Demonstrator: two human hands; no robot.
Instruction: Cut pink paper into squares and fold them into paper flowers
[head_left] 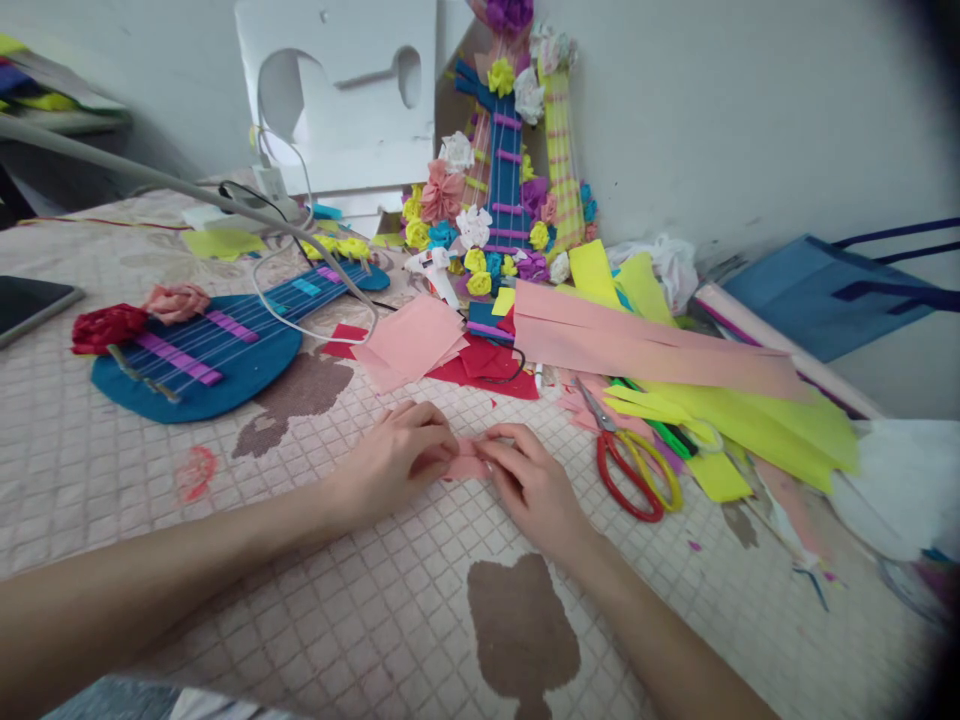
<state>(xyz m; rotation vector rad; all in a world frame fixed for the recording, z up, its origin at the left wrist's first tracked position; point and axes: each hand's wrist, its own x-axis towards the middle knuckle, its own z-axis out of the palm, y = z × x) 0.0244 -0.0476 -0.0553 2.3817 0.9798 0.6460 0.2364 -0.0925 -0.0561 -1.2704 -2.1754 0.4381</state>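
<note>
Dead centre of the frame, I've got a small piece of thin pink paper [470, 466], and both hands are on it! The left hand [401, 452] pinches its left end, fingers curled over so part of that grip is hidden from me; the right hand [531, 488] has the other end between its fingertips. Is the paper resting on the quilted beige tablecloth [360, 605]? I can't tell from this angle.

How far along? Early on this piece, I'd judge: what shows between the fingers is a short, flattish strip, with none of the ruffled fullness seen elsewhere. Over at the left of the frame, a blue guitar-shaped board [259, 375] already carries a ruffled red paper flower [109, 328] and a ruffled pink paper flower [178, 303], and both look complete to me. Just above the hands, a loose stack of flat pink paper squares [412, 338] lies unworked, so plenty of sheets are left. Right of centre, scissors with red and yellow handles [606, 422] lie apart from the right hand, untouched.
</note>
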